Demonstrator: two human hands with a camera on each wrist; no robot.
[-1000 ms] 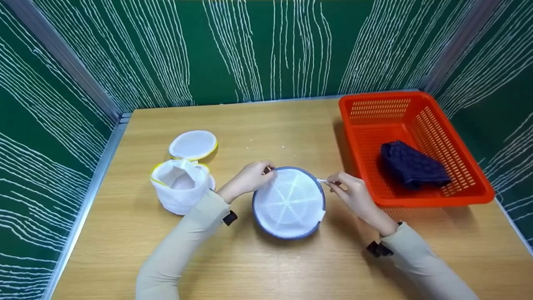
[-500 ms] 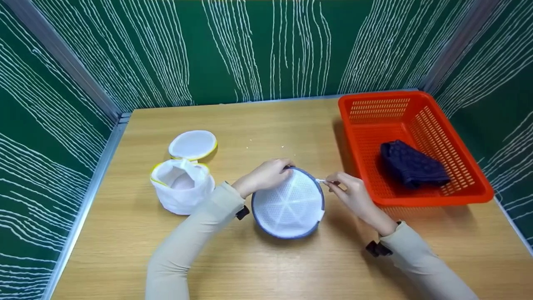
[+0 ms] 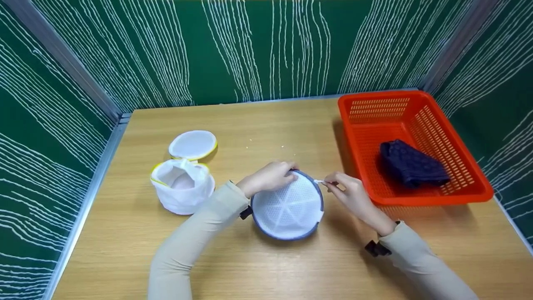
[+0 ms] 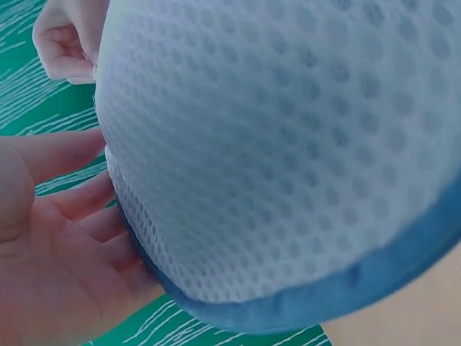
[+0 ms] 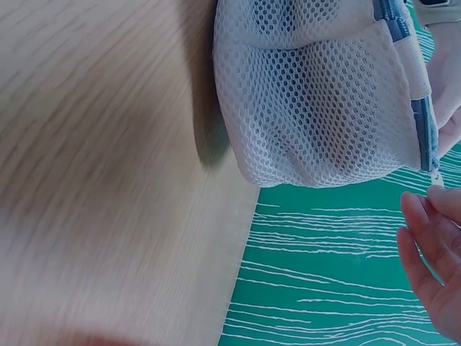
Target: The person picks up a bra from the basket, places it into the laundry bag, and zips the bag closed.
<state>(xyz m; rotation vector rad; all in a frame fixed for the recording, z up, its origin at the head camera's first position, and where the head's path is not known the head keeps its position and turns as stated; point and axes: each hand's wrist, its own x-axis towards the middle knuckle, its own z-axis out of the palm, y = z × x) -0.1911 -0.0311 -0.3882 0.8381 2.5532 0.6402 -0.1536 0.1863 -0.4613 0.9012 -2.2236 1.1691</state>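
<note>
"Bag (image 3: 287,210) first: where is it placed?"

"It is set on the bench (image 3: 250,271), around the middle, with its white mesh top turned upward and ringed by a blue rim (image 3: 283,238)."

"And how is it held on the left?"

"At the far edge, by the left grip (image 3: 268,177): the thumb is laid over the mesh and the fingers are tucked behind the rim, so the edge is clasped between them."

"On the right?"

"A small white pull (image 3: 319,181) at the rim's far right is pinched between thumb and finger by the right grip (image 3: 347,189). Lower down that side, a white tag (image 3: 320,216) is seen on the rim."

"What is placed about it?"

"To the right, a red basket (image 3: 433,201), in which a dark blue cloth (image 3: 412,164) is laid. To the left, a yellow-edged white pouch (image 3: 179,198) is stood with its mouth uncovered, and its round lid (image 3: 193,145) is laid back behind it. A few white specks (image 3: 282,146) are scattered on the bench beyond the bag."
</note>
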